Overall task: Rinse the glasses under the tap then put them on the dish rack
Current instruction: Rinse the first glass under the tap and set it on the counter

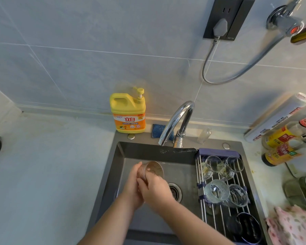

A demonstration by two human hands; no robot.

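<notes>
Dark grey steel sink (120, 151) sits under both hands. The roll-up rack of steel rods with purple ends (219, 153) spans the sink's right part, on the right hand's side and well apart from the left.

The rack already carries clear glass cups (215, 162) at the far end and a ribbed glass bowl (216, 190) level with the hands.

Curved chrome tap (177, 119): the spout end is just beyond the hands, slightly right. Can't tell if water is running.

Left hand (133, 183) curls round the clear drinking glass (153, 169) from the left. Right hand (157, 191) wraps it from the near right. Both are gripping.

The glass is tilted over the basin. Its long axis runs from the palms up and away toward the spout, and the open end seems to face away.

Key relation: the spout is near, ahead along the glass axis. My read is that rinsing isn't finished. The rack lies sideways to the right, so the right hand is the nearer one for the transfer.
</notes>
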